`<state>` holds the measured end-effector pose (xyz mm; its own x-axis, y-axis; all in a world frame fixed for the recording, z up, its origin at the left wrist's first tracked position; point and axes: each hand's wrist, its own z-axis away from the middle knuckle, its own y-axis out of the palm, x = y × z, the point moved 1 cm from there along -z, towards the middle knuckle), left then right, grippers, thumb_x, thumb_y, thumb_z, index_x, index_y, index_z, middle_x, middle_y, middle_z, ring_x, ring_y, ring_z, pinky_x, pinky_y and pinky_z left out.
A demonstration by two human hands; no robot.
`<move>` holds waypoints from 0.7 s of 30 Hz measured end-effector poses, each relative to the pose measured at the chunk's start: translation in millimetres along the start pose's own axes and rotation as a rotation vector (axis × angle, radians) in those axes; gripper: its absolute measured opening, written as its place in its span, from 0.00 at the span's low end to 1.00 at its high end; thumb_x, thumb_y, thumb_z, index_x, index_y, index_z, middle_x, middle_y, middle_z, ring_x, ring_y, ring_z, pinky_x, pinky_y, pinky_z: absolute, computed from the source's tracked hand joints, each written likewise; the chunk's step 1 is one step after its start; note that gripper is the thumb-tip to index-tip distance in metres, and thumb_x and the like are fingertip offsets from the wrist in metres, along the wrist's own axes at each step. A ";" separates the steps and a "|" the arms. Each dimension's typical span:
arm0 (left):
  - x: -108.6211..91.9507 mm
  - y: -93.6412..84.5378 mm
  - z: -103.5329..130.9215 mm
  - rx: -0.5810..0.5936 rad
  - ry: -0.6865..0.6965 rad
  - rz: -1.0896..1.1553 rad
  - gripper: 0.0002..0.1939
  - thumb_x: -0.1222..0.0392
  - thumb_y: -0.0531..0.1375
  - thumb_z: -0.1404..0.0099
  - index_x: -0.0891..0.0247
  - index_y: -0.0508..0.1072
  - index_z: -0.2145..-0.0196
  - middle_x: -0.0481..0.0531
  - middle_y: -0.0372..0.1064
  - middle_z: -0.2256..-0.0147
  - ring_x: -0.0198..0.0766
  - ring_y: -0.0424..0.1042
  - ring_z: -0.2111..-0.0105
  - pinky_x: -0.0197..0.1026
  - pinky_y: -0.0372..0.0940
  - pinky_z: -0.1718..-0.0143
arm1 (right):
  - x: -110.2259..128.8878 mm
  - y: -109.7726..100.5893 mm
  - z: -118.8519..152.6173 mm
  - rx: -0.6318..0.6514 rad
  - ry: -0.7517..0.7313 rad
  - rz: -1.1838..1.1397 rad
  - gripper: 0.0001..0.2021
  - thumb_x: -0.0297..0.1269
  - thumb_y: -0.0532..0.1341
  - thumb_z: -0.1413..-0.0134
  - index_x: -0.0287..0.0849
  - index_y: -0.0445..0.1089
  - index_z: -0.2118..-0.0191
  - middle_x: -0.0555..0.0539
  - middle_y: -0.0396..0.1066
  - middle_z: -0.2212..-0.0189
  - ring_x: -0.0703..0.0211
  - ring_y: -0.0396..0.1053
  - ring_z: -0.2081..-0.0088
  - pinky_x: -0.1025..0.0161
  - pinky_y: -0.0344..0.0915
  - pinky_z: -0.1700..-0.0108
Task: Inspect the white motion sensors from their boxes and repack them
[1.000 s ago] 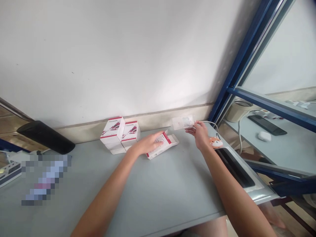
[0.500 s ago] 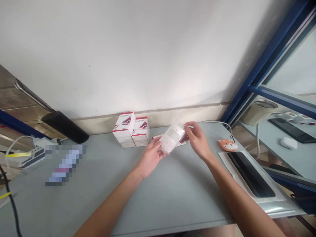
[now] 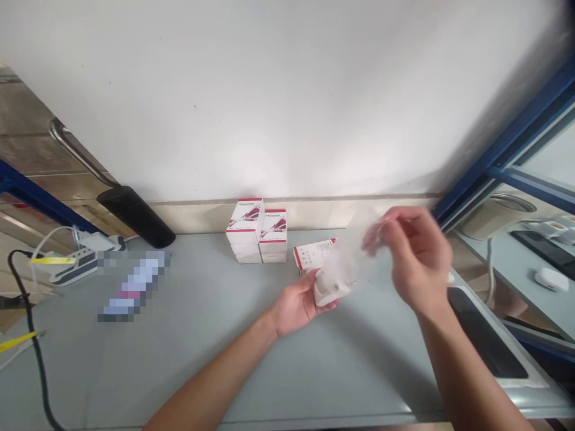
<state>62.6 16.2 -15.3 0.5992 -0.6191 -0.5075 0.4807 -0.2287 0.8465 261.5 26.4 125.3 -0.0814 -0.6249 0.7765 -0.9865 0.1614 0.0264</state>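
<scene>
My left hand (image 3: 294,306) is closed around a small white plastic device (image 3: 330,292) above the middle of the table. A clear plastic bag (image 3: 353,248) stretches from the device up to the right. Its upper end is pinched in my right hand (image 3: 413,254), whose fingertips are blurred. The bag still covers part of the device, so its full shape is hidden. Just behind my left hand lies a white box with red edges (image 3: 312,251). Left of that stand several stacked white-and-red boxes (image 3: 256,230) against the wall.
A black cylindrical object (image 3: 137,216) and a power strip (image 3: 76,266) lie at the left. A pixelated flat item (image 3: 135,286) rests in front of them. At the right is a dark-topped flat device (image 3: 487,335), beside a blue-framed mirror (image 3: 512,173).
My right hand has pulled up and right, drawing the bag away from the device. My left hand has tilted the device. The view has shifted, and the lying box shows more.
</scene>
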 end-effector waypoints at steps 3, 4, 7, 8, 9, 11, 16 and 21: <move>-0.5 0.5 4.9 0.086 0.013 -0.041 0.17 0.56 0.64 0.27 0.59 0.76 0.42 0.59 0.78 0.47 0.48 0.81 0.56 0.50 0.70 0.53 | -19.3 -3.9 -20.4 -0.300 -0.107 -0.046 0.09 0.45 0.65 0.32 0.48 0.67 0.57 0.53 0.72 0.74 0.59 0.72 0.74 0.62 0.66 0.72; -1.0 1.7 6.5 0.119 0.010 -0.053 0.19 0.57 0.65 0.28 0.57 0.75 0.41 0.59 0.77 0.46 0.51 0.81 0.55 0.52 0.70 0.52 | -34.1 -4.6 -25.7 -0.375 -0.087 -0.043 0.10 0.47 0.65 0.33 0.48 0.66 0.56 0.53 0.72 0.73 0.59 0.73 0.74 0.63 0.66 0.73; -3.5 5.7 9.6 0.164 -0.013 -0.081 0.25 0.61 0.65 0.31 0.61 0.72 0.38 0.64 0.75 0.44 0.57 0.79 0.49 0.56 0.68 0.46 | -91.2 -1.2 -29.7 -0.361 0.206 0.035 0.12 0.49 0.62 0.34 0.48 0.65 0.56 0.50 0.78 0.65 0.59 0.76 0.70 0.64 0.67 0.72; -4.5 6.5 10.1 0.162 -0.019 -0.087 0.26 0.63 0.64 0.32 0.63 0.72 0.37 0.65 0.75 0.44 0.59 0.79 0.48 0.57 0.67 0.44 | -110.0 0.9 -26.4 -0.323 0.341 0.093 0.12 0.50 0.60 0.34 0.47 0.64 0.55 0.47 0.79 0.62 0.58 0.77 0.67 0.64 0.69 0.69; -5.4 7.0 10.2 0.152 -0.017 -0.089 0.27 0.65 0.63 0.34 0.65 0.72 0.37 0.66 0.75 0.45 0.59 0.79 0.48 0.57 0.66 0.44 | -126.6 3.2 -21.4 -0.259 0.468 0.157 0.12 0.50 0.58 0.34 0.47 0.64 0.55 0.45 0.80 0.59 0.57 0.78 0.64 0.62 0.72 0.66; -7.3 7.3 9.7 0.112 0.003 -0.075 0.29 0.69 0.62 0.38 0.67 0.73 0.38 0.66 0.75 0.44 0.59 0.78 0.49 0.56 0.66 0.46 | -150.2 5.7 -10.5 -0.195 0.554 0.209 0.14 0.50 0.56 0.35 0.46 0.65 0.54 0.41 0.81 0.56 0.53 0.79 0.61 0.57 0.74 0.61; -13.2 12.1 7.7 0.008 0.024 0.018 0.23 0.58 0.59 0.31 0.67 0.75 0.41 0.66 0.74 0.44 0.58 0.79 0.56 0.54 0.66 0.55 | -160.9 -3.6 -1.0 -0.090 0.560 0.394 0.21 0.53 0.61 0.40 0.44 0.74 0.48 0.36 0.78 0.49 0.42 0.76 0.51 0.44 0.69 0.44; -20.7 23.2 9.1 -0.028 0.045 0.007 0.26 0.50 0.53 0.24 0.70 0.71 0.38 0.72 0.75 0.46 0.54 0.78 0.58 0.52 0.64 0.53 | -127.4 -12.9 0.8 0.022 0.439 0.509 0.27 0.57 0.57 0.35 0.46 0.74 0.40 0.38 0.74 0.45 0.44 0.71 0.49 0.47 0.66 0.42</move>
<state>55.5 16.9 16.3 0.6303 -0.5860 -0.5092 0.4939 -0.2034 0.8454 284.5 103.3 25.6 -0.4761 -0.1061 0.8730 -0.8436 0.3354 -0.4194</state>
